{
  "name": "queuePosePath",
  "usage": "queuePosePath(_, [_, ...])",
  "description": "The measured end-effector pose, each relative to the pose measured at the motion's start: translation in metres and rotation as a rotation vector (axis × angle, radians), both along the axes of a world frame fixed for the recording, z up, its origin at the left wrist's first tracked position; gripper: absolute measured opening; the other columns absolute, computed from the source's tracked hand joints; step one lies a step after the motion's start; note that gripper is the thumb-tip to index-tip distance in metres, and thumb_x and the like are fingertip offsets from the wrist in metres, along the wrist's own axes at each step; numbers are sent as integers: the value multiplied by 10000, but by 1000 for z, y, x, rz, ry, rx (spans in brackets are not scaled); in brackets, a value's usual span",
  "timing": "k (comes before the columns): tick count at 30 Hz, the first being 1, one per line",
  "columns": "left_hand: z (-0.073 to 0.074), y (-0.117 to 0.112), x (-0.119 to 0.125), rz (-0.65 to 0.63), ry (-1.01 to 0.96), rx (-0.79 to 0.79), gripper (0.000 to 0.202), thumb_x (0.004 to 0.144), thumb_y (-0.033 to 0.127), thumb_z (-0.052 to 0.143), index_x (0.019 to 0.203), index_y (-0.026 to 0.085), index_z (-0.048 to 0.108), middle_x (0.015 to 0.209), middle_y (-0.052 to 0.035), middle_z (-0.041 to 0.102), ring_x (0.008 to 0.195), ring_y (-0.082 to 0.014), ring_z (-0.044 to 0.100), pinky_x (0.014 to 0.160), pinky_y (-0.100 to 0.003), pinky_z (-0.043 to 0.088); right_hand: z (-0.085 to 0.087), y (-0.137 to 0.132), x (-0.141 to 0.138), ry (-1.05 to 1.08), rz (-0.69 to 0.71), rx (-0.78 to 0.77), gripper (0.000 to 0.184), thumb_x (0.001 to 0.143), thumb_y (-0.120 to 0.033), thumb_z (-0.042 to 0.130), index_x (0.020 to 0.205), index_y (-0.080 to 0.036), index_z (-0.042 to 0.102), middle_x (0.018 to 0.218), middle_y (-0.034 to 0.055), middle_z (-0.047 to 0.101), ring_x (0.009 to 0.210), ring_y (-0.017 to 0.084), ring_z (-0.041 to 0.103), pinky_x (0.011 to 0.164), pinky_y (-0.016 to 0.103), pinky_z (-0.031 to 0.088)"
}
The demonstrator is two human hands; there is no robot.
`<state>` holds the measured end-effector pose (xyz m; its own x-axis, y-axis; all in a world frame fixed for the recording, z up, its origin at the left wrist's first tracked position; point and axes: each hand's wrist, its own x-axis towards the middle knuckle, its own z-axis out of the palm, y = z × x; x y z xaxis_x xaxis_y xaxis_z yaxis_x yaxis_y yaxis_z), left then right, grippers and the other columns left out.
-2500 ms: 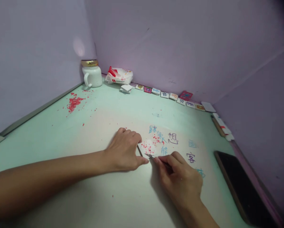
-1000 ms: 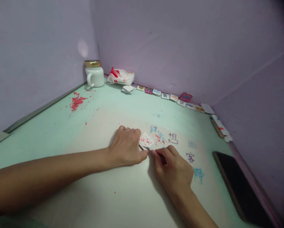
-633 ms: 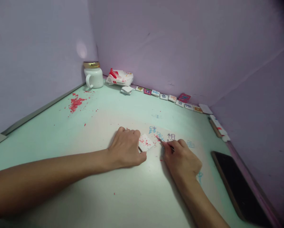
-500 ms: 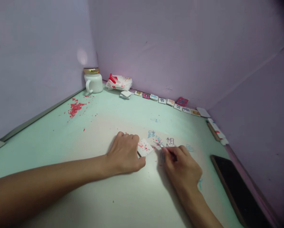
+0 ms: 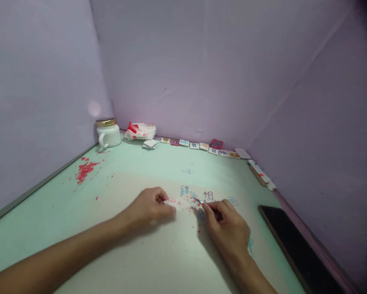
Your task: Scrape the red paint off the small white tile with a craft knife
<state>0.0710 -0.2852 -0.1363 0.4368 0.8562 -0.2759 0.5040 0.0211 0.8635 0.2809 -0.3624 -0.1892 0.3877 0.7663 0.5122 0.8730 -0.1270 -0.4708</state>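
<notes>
My left hand [image 5: 151, 207] pinches a small white square tile [image 5: 176, 203] by its left edge, with red crumbs on top. Motion blurs the tile, which looks tilted and raised off the table. Close to its right side, my right hand [image 5: 228, 226] is closed around a slim tool with a pointed metal tip [image 5: 198, 201]. The tool's handle is mostly hidden in the fingers, so its kind is unclear. Loose red crumbs [image 5: 198, 231] lie on the table between the hands. Blue and purple handwritten characters [image 5: 208, 195] show on the tabletop just beyond.
A red crumb pile [image 5: 85, 171] lies at left, below a white mug [image 5: 111, 136] with a gold lid. Along the back wall stand a tissue pack [image 5: 142, 131], stacked white tiles [image 5: 149, 144] and a row of marked tiles [image 5: 194, 145]. A dark phone [image 5: 296, 245] lies at right.
My left hand has drawn back to the left and lifted the tile from the table. My right hand keeps its grip on the tool. The camera view has tilted upward.
</notes>
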Motion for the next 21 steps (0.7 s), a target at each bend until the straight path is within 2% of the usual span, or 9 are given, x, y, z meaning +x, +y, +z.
queuePosePath(2, [16, 13, -9, 1, -143, -166, 380, 611, 531, 479, 736, 176, 529, 656, -18, 545, 428, -78, 284, 395, -219, 216, 1, -2, 1, 58, -9, 46, 308, 839, -460, 532, 707, -229, 688, 652, -36, 595, 563, 113, 568, 529, 230, 355])
queuePosePath(4, [24, 23, -16, 52, -316, -453, 411, 588, 559, 512, 705, 165, 516, 703, -46, 594, 388, -45, 230, 354, -197, 153, 3, -3, 2, 77, -16, 70, 317, 841, -468, 534, 707, -226, 691, 649, -35, 595, 549, 107, 563, 523, 228, 360])
queuePosePath(5, [24, 26, -18, 65, -307, -569, 398, 552, 534, 559, 675, 157, 515, 674, -59, 607, 365, -34, 222, 338, -191, 126, 3, -2, 2, 78, -16, 79, 317, 840, -467, 537, 706, -225, 692, 648, -34, 595, 545, 106, 560, 522, 228, 361])
queuePosePath(7, [20, 29, -19, 68, -197, -668, 360, 475, 473, 623, 588, 159, 488, 569, -101, 620, 305, -28, 224, 309, -194, 97, 4, -2, 4, 77, -10, 97, 309, 839, -459, 545, 700, -223, 690, 645, -33, 596, 541, 105, 561, 521, 229, 363])
queuePosePath(9, [15, 32, -20, 72, -157, -638, 352, 461, 464, 638, 567, 174, 468, 546, -125, 641, 270, -35, 239, 294, -199, 108, 4, -1, 5, 87, 3, 122, 297, 838, -447, 553, 700, -222, 689, 647, -31, 601, 543, 103, 566, 527, 229, 371])
queuePosePath(12, [12, 34, -21, 101, -178, -510, 346, 499, 479, 624, 564, 174, 473, 527, -74, 643, 263, -24, 235, 302, -187, 118, 3, -2, 6, 105, 19, 161, 285, 838, -439, 561, 711, -220, 693, 656, -27, 611, 545, 101, 568, 536, 228, 385])
queuePosePath(16, [18, 35, -24, 74, -106, -412, 256, 460, 340, 667, 498, 148, 502, 420, -51, 576, 265, -36, 283, 313, -187, 90, 3, -3, 7, 130, 38, 167, 273, 840, -428, 560, 723, -222, 695, 667, -21, 616, 541, 104, 558, 541, 230, 397])
queuePosePath(19, [21, 35, -26, 68, -116, -385, 303, 505, 433, 624, 524, 159, 496, 505, -51, 624, 282, -30, 277, 323, -190, 109, 3, -4, 7, 151, 53, 172, 253, 841, -409, 569, 728, -218, 691, 676, -11, 619, 548, 113, 554, 541, 236, 400])
queuePosePath(21, [18, 36, -27, 88, -88, -379, 304, 518, 436, 617, 509, 161, 489, 471, -43, 596, 284, -32, 267, 328, -193, 103, 4, -4, 6, 165, 65, 175, 248, 843, -402, 571, 733, -214, 687, 685, -4, 623, 552, 118, 552, 545, 240, 404])
